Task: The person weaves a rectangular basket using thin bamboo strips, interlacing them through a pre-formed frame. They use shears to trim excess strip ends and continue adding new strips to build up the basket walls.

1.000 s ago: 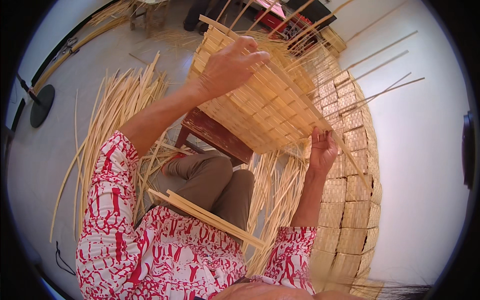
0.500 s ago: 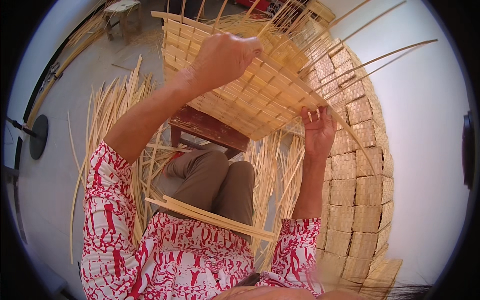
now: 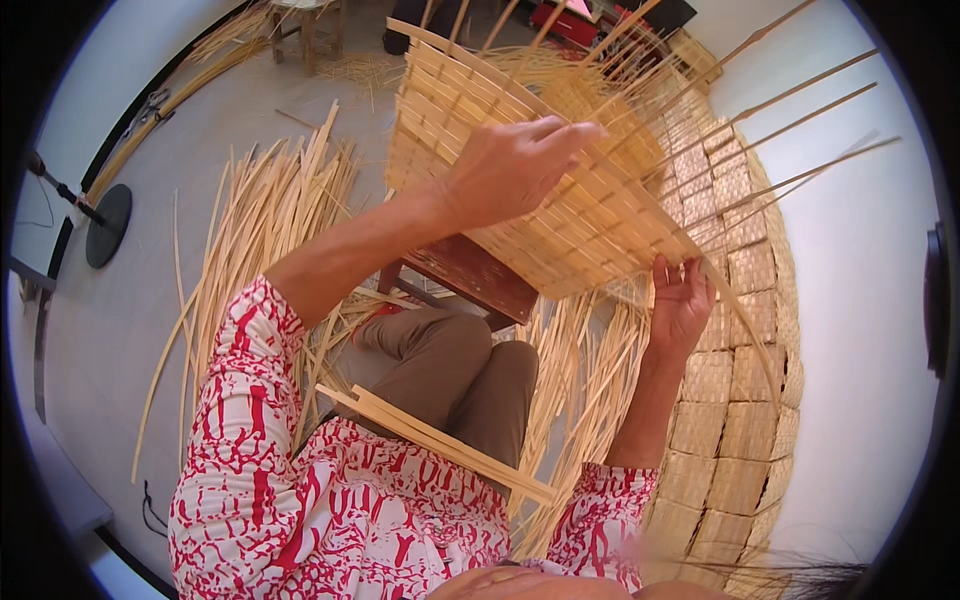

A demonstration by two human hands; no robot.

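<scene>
Pale rim splint [image 3: 745, 305] is pinched in the fingertips of the right hand [image 3: 682, 305] at the near right corner of a half-done woven basket [image 3: 590, 230], w/ its free tail curving down beside the hand. Left hand [image 3: 515, 175] is at the long edge, fingers bunched together, but can't tell exactly what it's gripping, if anything. Main risk imo: if the right pinch slips, that springy tail could pull the splint off line & loosen the edge. Upright stakes [image 3: 800, 90] poke way out past the rim too, so one could snag or crack if bent too sharply. Basket's tilted over a red-brown wooden stool [image 3: 480, 275], can't tell how much weight the stool takes, so it might slide if both hands ease off. As for what's in it, the hands & near wall block most of the inside, so idk. Cut splints [image 3: 440, 440] lie across the lap, more in a loose splint pile [image 3: 260, 210] on the floor to the left. Over by the wall on the right, stacked woven boxes [image 3: 705, 430], insides not visible, so no clue re contents.
</scene>
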